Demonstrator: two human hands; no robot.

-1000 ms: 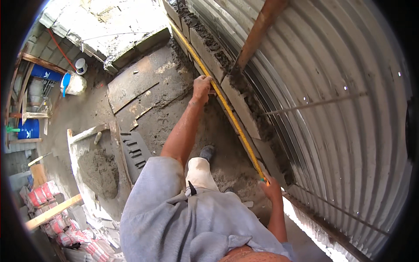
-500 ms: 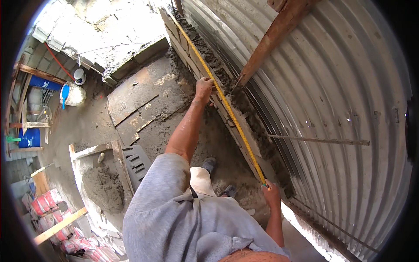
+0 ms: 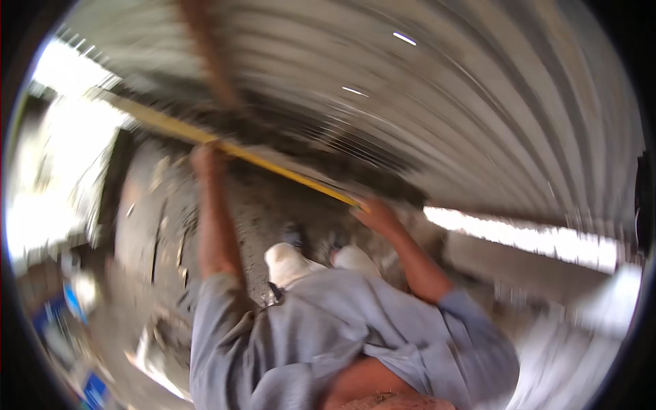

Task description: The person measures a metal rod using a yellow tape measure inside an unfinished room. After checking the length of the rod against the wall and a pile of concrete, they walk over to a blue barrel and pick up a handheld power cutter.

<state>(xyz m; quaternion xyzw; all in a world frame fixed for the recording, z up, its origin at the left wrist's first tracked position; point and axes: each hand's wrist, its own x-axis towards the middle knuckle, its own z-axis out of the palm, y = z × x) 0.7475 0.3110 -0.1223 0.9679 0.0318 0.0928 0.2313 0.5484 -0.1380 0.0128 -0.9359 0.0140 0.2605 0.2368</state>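
Note:
A long yellow tape measure [image 3: 294, 175] stretches slantwise along the top of a low block wall [image 3: 280, 154] edged with wet mortar. My left hand [image 3: 207, 158], smeared by motion, is closed at the tape partway along its length. At the tape's near right end, my right hand [image 3: 376, 213] is closed around it, though the fingers are blurred. Beyond my left hand, the tape runs on toward the bright far left corner.
Corrugated metal sheeting [image 3: 478, 102] rises behind the wall, with a wooden post [image 3: 208, 55] leaning against it. Grey boards [image 3: 147, 198] lie on the floor at the left. Farther left stand a whitish bucket [image 3: 85, 290] and blue items [image 3: 94, 391].
My view has swung right, so the wall and tape now lie more crosswise. Both hands stay at the tape. The picture has become blurred.

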